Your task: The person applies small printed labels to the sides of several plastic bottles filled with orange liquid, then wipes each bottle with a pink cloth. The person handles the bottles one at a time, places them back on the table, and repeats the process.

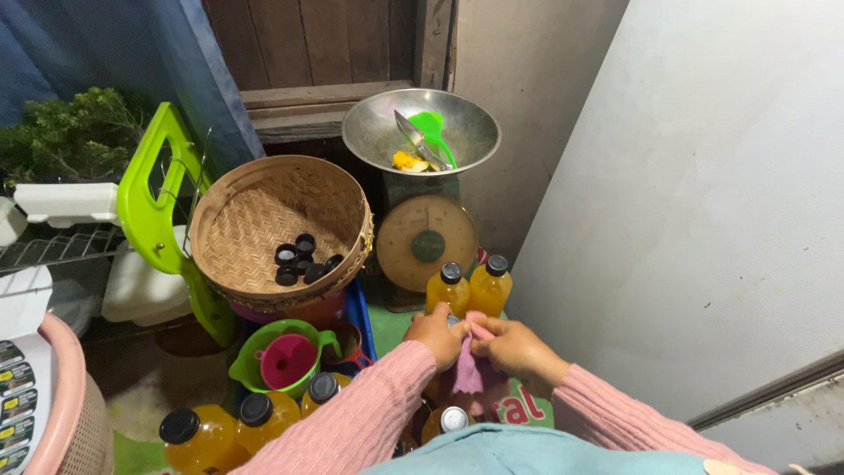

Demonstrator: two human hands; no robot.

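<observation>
A pink cloth (469,369) bunched between my hands, hanging limp below my fingers, draped over the top of a bottle I can barely see, just before two capped orange bottles (469,288)

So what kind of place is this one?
Probably a small home workspace for bottling juice: capped orange bottles, a dial scale with a metal bowl, and a woven basket of black caps.

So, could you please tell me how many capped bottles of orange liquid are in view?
5: two capped bottles stand by the scale, three bottom left near the funnel. More may hide beneath the arms.
</observation>
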